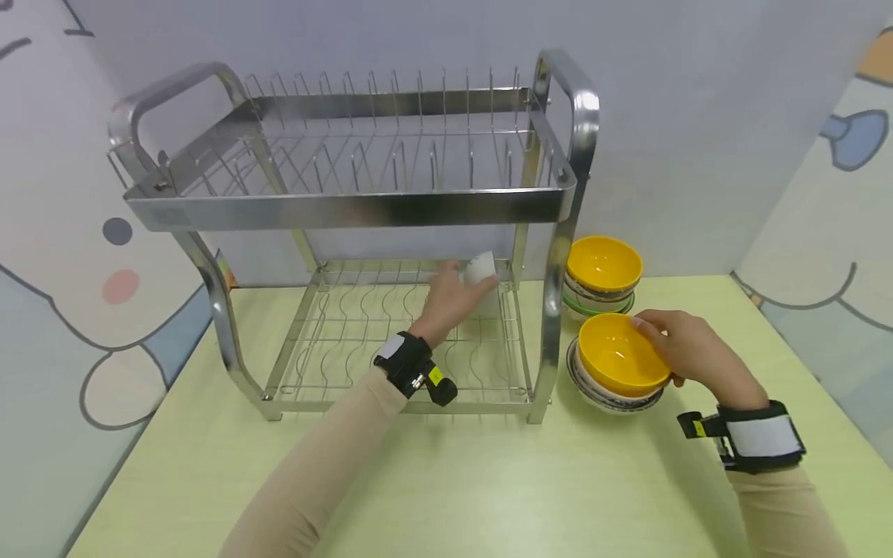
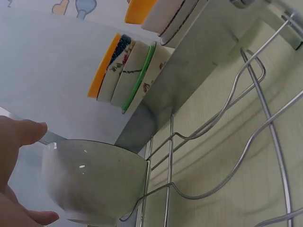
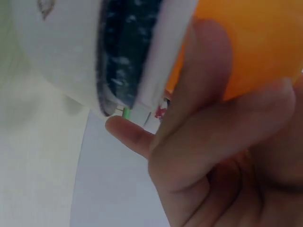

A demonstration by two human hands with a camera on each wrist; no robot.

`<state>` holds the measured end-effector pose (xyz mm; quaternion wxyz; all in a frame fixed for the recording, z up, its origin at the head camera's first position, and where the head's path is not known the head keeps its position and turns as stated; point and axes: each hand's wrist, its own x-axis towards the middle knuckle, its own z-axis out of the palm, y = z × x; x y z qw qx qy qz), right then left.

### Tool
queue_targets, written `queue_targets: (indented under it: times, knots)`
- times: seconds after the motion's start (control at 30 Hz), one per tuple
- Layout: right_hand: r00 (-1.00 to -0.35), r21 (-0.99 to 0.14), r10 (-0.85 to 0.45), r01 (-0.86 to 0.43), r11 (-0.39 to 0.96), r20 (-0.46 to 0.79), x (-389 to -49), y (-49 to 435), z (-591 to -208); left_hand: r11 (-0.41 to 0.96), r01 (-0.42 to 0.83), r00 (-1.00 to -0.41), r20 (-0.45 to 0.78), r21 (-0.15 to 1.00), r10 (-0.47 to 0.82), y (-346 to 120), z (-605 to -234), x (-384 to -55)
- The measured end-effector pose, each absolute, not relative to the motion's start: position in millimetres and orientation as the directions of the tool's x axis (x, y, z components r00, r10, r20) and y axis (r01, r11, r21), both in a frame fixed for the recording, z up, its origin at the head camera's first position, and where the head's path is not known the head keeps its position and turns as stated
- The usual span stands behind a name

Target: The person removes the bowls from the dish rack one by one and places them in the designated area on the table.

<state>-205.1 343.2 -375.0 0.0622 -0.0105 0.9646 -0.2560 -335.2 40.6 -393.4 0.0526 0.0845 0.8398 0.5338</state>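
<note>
A white bowl [image 1: 480, 267] sits tipped on its side at the back right of the rack's lower tier. In the left wrist view, the white bowl [image 2: 94, 182] leans on the wires. My left hand [image 1: 449, 298] is beside it with thumb and fingers spread, and a gap shows between them and the bowl. At the right, my right hand [image 1: 687, 345] pinches the rim of a yellow bowl [image 1: 617, 353], thumb inside and fingers outside. That bowl tilts over a stack of patterned bowls [image 1: 582, 381]. The right wrist view shows the fingers [image 3: 208, 61] against the yellow bowl [image 3: 265, 38].
A two-tier metal dish rack [image 1: 349, 211] stands on the pale table [image 1: 446, 480], its upright post between my hands. Behind the held bowl is another stack, topped by a yellow bowl [image 1: 604, 263]. A wall [image 1: 698, 155] closes off the back.
</note>
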Motion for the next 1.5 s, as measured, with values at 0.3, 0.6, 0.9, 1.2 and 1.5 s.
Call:
queue_targets:
  times: [0.3,0.6,0.9,1.2,1.5]
  knots:
    - [-0.986,-0.476,-0.044,0.039,0.879,-0.161,-206,342,-386,0.345,0.06,-0.949,-0.053,0.937,0.31,55,-409,-360]
    - [-0.987,-0.461,-0.071,0.003,0.887,-0.143,-208,345,-381,0.409,0.02,-0.962,-0.095,0.912,0.258,63,-411,-368]
    - [-0.987,-0.436,-0.072,-0.001,0.9,-0.145,-207,345,-374,0.509,0.095,-0.972,-0.03,0.856,0.232,66,-413,-372]
    - [-1.0,-0.36,-0.007,-0.005,0.933,-0.005,-195,347,-363,0.598,0.315,-0.937,0.141,0.737,0.32,76,-410,-369]
    - [-1.0,-0.372,0.002,-0.008,0.928,0.027,-192,348,-359,0.71,0.366,-0.926,0.16,0.601,0.342,76,-410,-366]
